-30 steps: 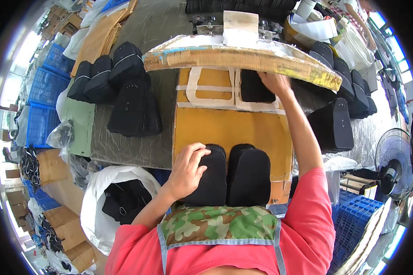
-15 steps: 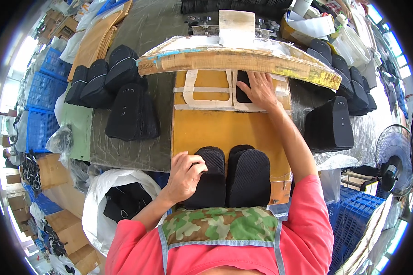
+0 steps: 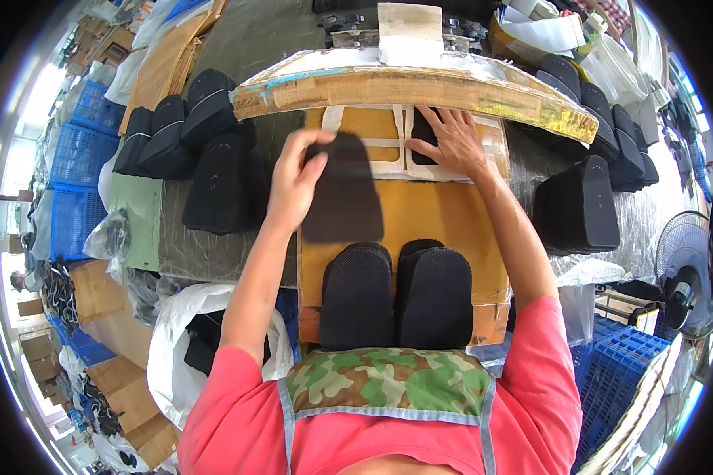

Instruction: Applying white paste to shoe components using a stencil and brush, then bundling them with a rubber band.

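My left hand (image 3: 293,186) pinches the upper left edge of a flat black tongue-shaped piece (image 3: 342,198), slightly blurred, held above the yellow board (image 3: 436,215). My right hand (image 3: 455,144) lies flat with its fingers spread on another black pad (image 3: 423,136). That pad sits inside the right window of a white taped outline (image 3: 387,168) on the board, partly covered by the hand. The outline's left window shows bare yellow. Close to my body, two stacks of black round-ended pads, a left stack (image 3: 357,297) and a right stack (image 3: 434,299), lie side by side.
A thick wooden frame (image 3: 412,89) on metal hinges stands raised over the board's far edge. More black stacks sit at the left (image 3: 226,186) and right (image 3: 578,206). A white sack (image 3: 170,340) holds black pieces. A fan (image 3: 681,277) and blue crates (image 3: 622,356) are at the right.
My left hand has moved forward from the left stack, carrying one black piece off it toward the taped outline. My right hand stays on the pad, its fingers more spread.
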{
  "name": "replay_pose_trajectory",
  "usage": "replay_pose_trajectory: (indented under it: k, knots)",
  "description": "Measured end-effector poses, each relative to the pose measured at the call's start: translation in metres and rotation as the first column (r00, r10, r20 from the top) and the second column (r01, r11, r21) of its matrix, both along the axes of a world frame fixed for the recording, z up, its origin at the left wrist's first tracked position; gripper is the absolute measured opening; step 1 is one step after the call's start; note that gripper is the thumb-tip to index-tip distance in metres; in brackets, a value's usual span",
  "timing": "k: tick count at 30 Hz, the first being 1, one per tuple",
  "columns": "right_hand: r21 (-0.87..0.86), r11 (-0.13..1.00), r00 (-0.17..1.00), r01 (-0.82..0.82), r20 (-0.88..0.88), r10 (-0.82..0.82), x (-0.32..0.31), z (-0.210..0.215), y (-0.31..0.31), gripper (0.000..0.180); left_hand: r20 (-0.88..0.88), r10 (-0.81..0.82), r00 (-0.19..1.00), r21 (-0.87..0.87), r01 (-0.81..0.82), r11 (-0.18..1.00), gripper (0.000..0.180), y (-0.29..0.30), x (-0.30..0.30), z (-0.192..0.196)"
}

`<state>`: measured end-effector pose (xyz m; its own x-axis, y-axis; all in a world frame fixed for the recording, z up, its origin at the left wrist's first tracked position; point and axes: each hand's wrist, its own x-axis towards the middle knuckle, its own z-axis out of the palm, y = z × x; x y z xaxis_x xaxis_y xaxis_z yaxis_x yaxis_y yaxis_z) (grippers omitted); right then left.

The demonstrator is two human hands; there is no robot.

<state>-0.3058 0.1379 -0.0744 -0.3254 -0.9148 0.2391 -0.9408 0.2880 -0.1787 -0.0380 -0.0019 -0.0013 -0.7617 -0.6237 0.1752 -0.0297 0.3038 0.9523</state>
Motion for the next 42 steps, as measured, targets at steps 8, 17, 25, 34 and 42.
replay_pose_trajectory:
  k: [8,17,25,34,42]
  knots:
    - [-0.034,0.999,0.999,-0.010,-0.047,0.009,-0.002,-0.002,0.002,0.097,0.378,0.150,0.914,-0.519,0.075,0.851,0.038,-0.052,-0.112,-0.048]
    - [-0.225,0.974,1.000,0.012,0.011,-0.010,-0.006,-0.011,-0.001,0.091,0.387,0.160,0.908,-0.766,0.220,0.604,0.063,-0.028,-0.106,-0.084]
    - [-0.296,0.954,0.998,0.048,0.041,-0.038,-0.003,-0.009,-0.002,0.069,0.274,0.106,0.956,-0.802,0.166,0.574,0.052,-0.036,-0.099,-0.081]
    - [-0.374,0.915,0.982,0.151,0.161,-0.096,-0.003,-0.010,0.002,0.038,0.196,0.163,0.967,-0.840,0.080,0.536,0.040,-0.038,-0.092,-0.076]
    - [-0.414,0.894,0.984,0.173,0.120,-0.135,-0.003,-0.001,0.017,0.027,-0.390,0.407,0.826,0.044,-0.425,0.904,0.043,-0.032,-0.051,-0.044]
